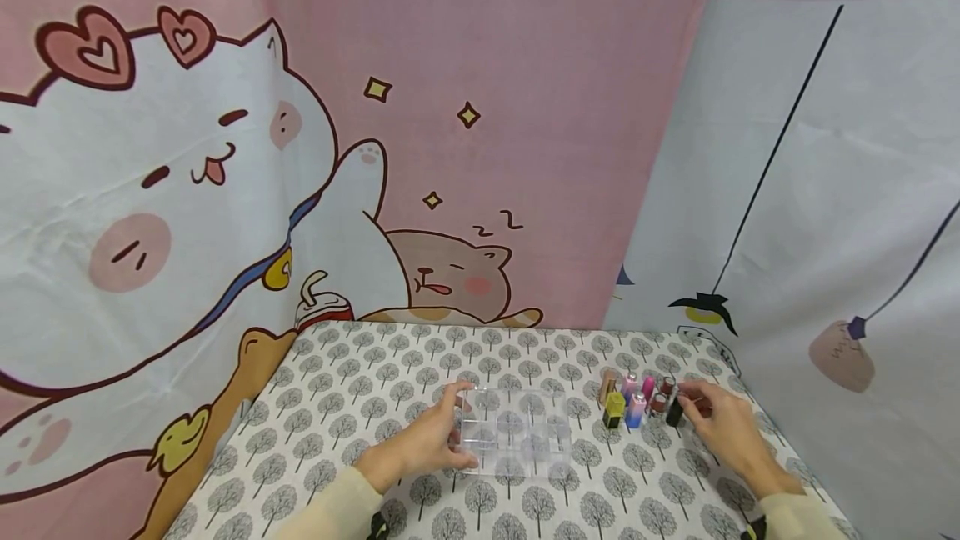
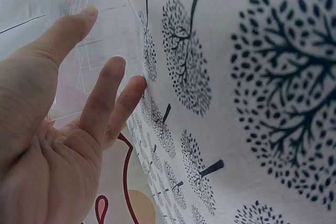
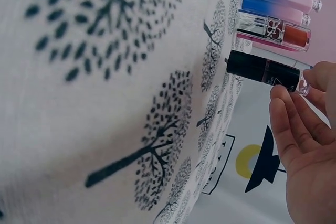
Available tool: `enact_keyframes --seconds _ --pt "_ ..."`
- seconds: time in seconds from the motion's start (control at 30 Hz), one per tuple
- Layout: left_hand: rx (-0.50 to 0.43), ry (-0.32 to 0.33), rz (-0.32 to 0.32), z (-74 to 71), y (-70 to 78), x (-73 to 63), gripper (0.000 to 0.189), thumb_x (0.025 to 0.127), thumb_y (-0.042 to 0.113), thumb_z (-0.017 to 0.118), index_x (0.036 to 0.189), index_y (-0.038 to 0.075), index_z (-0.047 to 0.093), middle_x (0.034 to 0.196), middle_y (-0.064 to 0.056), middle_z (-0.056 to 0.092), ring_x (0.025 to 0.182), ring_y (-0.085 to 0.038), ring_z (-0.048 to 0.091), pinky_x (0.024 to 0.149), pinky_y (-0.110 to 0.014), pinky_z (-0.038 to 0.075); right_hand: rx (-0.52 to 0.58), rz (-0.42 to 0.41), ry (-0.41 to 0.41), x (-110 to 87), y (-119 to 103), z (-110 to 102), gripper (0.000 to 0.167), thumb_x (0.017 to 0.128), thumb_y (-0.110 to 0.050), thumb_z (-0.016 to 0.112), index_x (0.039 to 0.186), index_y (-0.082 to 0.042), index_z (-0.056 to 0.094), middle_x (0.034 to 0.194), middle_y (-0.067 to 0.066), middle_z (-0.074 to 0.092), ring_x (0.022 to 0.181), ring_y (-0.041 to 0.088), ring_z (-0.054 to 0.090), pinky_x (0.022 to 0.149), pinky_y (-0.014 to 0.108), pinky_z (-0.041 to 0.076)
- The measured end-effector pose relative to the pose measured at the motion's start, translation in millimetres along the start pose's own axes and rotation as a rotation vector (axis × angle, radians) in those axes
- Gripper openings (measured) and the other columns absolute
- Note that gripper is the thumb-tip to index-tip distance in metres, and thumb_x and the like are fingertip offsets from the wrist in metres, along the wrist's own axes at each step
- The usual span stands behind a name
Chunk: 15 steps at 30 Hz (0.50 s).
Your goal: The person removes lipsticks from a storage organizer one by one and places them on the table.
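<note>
At the table's middle lies a clear divided organizer box [image 1: 513, 433] with square compartments. My left hand [image 1: 429, 438] grips its left side, thumb at the front corner and forefinger at the back. In the left wrist view the thumb lies over the clear plastic of the organizer [image 2: 107, 24]. To the right, my right hand [image 1: 723, 423] pinches the top of a black lipstick tube [image 3: 262, 69] between thumb and fingers. That tube [image 1: 675, 413] stands upright at the right end of a group of lip products. A lip gloss with a red-brown part [image 3: 283, 31] stands beside it.
Left of the black tube stand a yellow-and-black tube [image 1: 613, 410], a blue-and-pink tube [image 1: 636, 412], a magenta tube [image 1: 648, 386] and a tan tube [image 1: 606, 383]. A tree-print cloth [image 1: 352, 407] covers the table. Behind hangs a pink cartoon curtain [image 1: 562, 148].
</note>
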<state>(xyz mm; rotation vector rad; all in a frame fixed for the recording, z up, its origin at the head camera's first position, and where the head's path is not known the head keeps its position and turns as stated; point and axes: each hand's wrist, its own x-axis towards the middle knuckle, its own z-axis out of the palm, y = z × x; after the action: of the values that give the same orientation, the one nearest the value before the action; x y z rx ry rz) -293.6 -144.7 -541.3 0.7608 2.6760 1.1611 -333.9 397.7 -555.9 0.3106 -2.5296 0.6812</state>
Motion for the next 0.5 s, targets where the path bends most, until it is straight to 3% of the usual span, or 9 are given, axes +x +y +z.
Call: enact_keyframes --seconds 0.27,0.5 --pt "0.006 0.001 0.030 2.1 0.5 3.4 0.126 0.087 0.025 0.105 0.180 0.024 0.021 0.138 -0.016 0.071 0.088 -0.002 0.067 0.078 -0.021 0.065 -0.017 0.024 -0.015 -3.9 1.8 -2.2 0.027 0.103 -0.006 0.088 0.128 0.000 0.081 0.106 0.014 0.087 0.082 0.017 0.079 0.069 0.024 0.067" --pt "0.000 -0.004 0.018 3.0 -1.0 1.4 0.127 0.088 0.025 0.105 0.180 0.026 0.019 0.128 -0.015 0.074 0.087 -0.003 0.068 0.077 -0.023 0.065 -0.008 0.055 -0.060 -6.9 -1.0 -1.6 0.036 0.106 -0.008 0.085 0.139 0.004 0.076 0.111 0.020 0.086 0.086 0.024 0.082 0.070 0.027 0.068"
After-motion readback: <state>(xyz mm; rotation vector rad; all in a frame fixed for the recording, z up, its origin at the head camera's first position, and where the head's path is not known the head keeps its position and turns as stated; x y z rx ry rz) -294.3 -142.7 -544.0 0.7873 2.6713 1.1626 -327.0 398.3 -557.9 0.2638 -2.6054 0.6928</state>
